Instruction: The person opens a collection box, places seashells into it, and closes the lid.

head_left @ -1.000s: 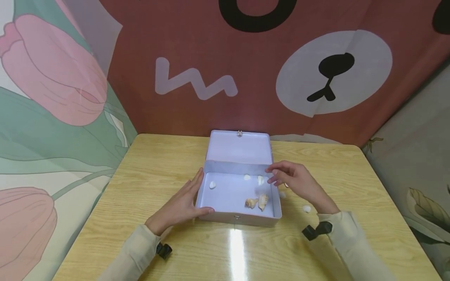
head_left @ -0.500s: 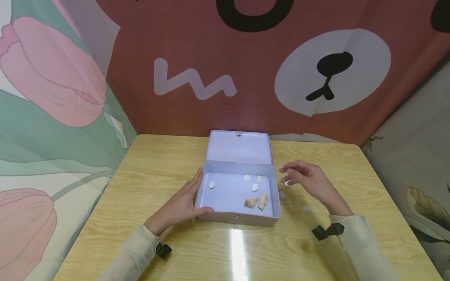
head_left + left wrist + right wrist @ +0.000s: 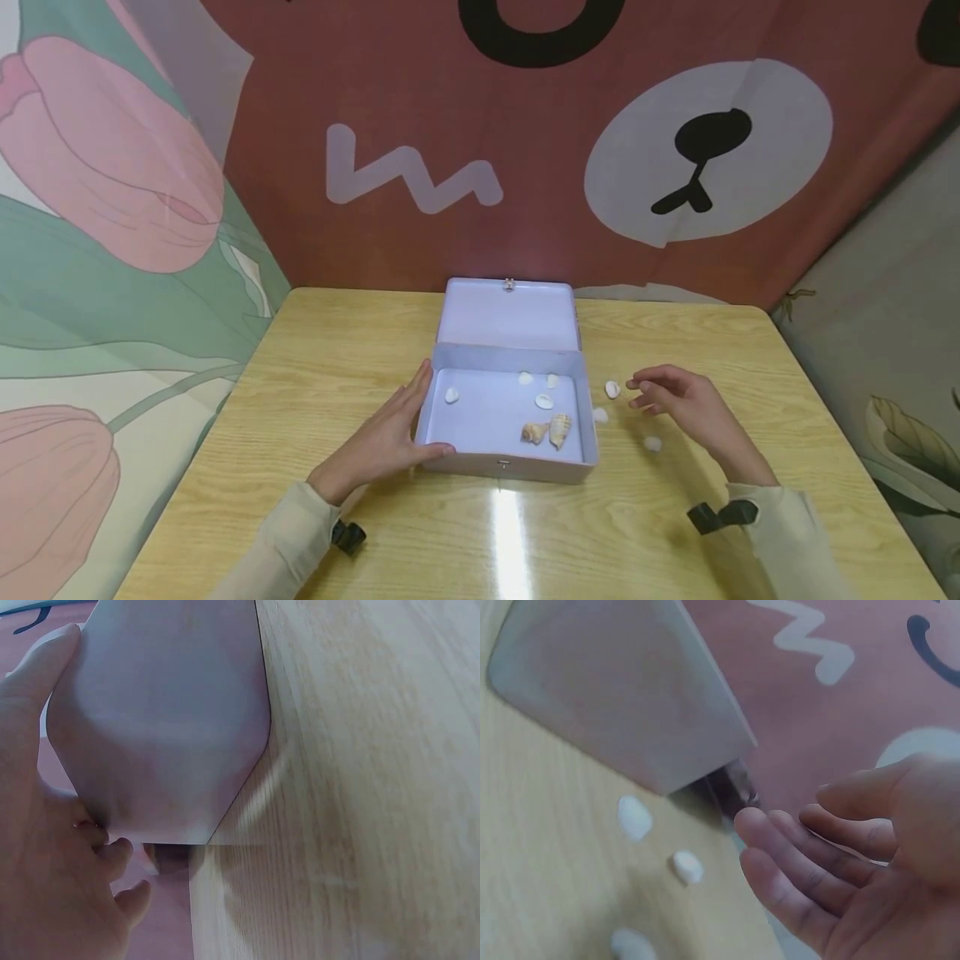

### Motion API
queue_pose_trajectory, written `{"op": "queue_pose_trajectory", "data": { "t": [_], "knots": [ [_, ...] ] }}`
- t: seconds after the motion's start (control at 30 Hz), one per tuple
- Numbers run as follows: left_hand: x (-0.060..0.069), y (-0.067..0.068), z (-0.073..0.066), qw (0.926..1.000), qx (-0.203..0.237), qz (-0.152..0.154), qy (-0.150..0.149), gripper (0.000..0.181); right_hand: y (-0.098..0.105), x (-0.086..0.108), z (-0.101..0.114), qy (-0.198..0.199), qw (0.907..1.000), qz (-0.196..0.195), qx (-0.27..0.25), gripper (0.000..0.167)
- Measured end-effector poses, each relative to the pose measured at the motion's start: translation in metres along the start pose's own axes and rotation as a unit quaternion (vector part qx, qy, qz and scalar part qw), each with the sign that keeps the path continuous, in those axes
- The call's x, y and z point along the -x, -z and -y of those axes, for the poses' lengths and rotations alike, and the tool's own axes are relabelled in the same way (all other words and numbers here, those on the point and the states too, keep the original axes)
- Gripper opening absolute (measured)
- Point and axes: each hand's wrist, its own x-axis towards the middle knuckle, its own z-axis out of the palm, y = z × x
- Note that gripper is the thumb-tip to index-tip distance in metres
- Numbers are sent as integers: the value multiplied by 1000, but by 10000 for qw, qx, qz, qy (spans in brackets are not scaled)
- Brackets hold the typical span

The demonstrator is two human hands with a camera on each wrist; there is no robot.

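A pale lilac tin box (image 3: 472,425) stands on the table with its lid (image 3: 510,315) raised at the back. Inside lie several small white shells (image 3: 543,402) and, near the front right corner, two brownish spiral seashells (image 3: 559,431). My left hand (image 3: 382,446) grips the box's left end, thumb over the front rim and fingers along the side wall. Right of the box, my right hand (image 3: 690,408) hovers with loosely bent fingers and holds nothing. Just left of its fingertips lies a white shell (image 3: 612,389) on the table.
Two more white shells lie on the wooden table (image 3: 360,333): one beside the box's right wall (image 3: 600,414), another nearer the right forearm (image 3: 652,444). Printed cloth (image 3: 420,250) hangs behind the table, close to the raised lid, and at both sides.
My right hand has moved from above the box's right side out to the right. A white shell it let go now lies in the box. The left hand keeps its place.
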Motion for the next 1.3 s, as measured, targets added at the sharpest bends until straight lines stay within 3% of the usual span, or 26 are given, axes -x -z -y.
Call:
{"op": "queue_pose_trajectory", "data": {
  "t": [0.4, 0.6, 0.83, 1.07, 1.3],
  "knots": [
    [0, -1, 2, 10000, -36, -44, -22, 129, -3, 17, -36, -203, 9997, -88, 102, 35],
    [0, -2, 2, 10000, -52, -58, -23, 130, -3, 23, -41, -513, 9976, -174, 435, 36],
    [1, -1, 2, 10000, -41, -26, 0, 130, -2, 27, -48, -898, 9946, 125, 510, 37],
    [1, -1, 1, 10000, -38, -23, 22, 131, -1, 30, -49, -951, 9940, 275, 471, 41],
    [0, -1, 1, 10000, -10, -38, -12, 130, -4, 29, -52, -900, 9938, 349, 558, 35]
  ]
}}
